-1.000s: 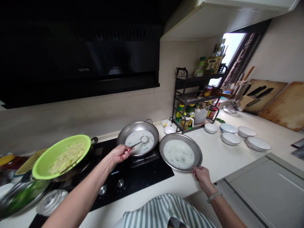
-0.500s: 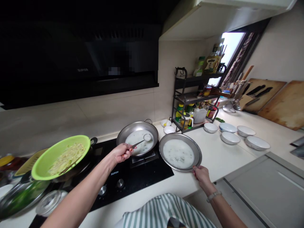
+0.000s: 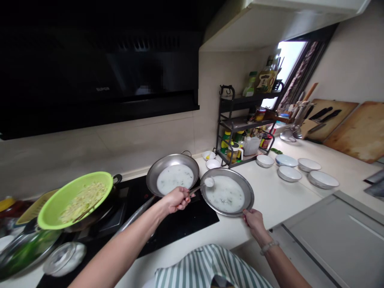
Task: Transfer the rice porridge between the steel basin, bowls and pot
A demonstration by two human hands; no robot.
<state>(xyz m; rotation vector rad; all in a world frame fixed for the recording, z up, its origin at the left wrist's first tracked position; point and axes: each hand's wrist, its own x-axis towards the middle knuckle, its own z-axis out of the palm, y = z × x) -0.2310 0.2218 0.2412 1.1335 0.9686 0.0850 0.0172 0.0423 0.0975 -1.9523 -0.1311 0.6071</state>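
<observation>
My left hand [image 3: 177, 199] grips a metal spoon [image 3: 204, 183] by its handle. The spoon's bowl holds white liquid and hovers over the left rim of a round steel plate [image 3: 247, 193] filled with white batter. My right hand [image 3: 251, 218] pinches that plate's near rim on the counter. A steel pan [image 3: 153, 173] with the same white liquid sits on the black stove, just left of the plate.
A green bowl of shredded vegetable [image 3: 75, 198] rests on a dark pot at left, with lids [image 3: 64, 258] below it. Several white bowls [image 3: 322, 179] stand on the counter at right, near a black spice rack [image 3: 240, 128] and cutting boards [image 3: 357, 130].
My left hand lifted the spoon out of the pan and carried it right, to the edge of the plate. My right hand stayed on the plate's rim.
</observation>
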